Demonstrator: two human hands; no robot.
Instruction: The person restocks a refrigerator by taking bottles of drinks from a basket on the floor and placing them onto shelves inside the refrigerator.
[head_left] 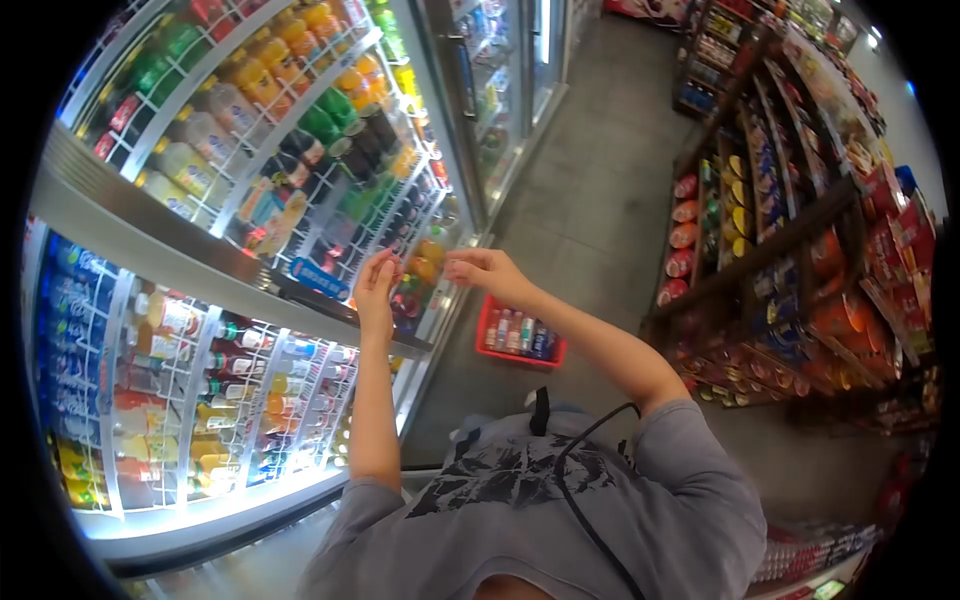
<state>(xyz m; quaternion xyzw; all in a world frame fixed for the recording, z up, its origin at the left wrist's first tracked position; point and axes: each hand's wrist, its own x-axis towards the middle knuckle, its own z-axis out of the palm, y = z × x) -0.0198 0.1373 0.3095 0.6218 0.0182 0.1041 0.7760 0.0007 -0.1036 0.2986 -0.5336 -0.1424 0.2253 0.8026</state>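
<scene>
My left hand (376, 292) is raised in front of the drinks cooler (445, 60), its fingers curled in towards the thumb. Level with it, a short gap to the right, my right hand (490, 275) has thumb and fingertips pinched together. Whatever either hand might hold is too small to make out. Behind them, cooler shelves carry orange drink bottles (262, 68), green bottles (330, 112) and dark bottles. Below my right hand a red basket (483, 349) stands on the floor with several bottles (515, 330) in it.
A metal door frame (170, 235) crosses the left side, with more lit bottles (150, 400) below it. Shelves of packaged snacks (770, 200) line the right. Grey tiled floor (600, 130) runs between. A black cable (565, 480) hangs over my grey shirt.
</scene>
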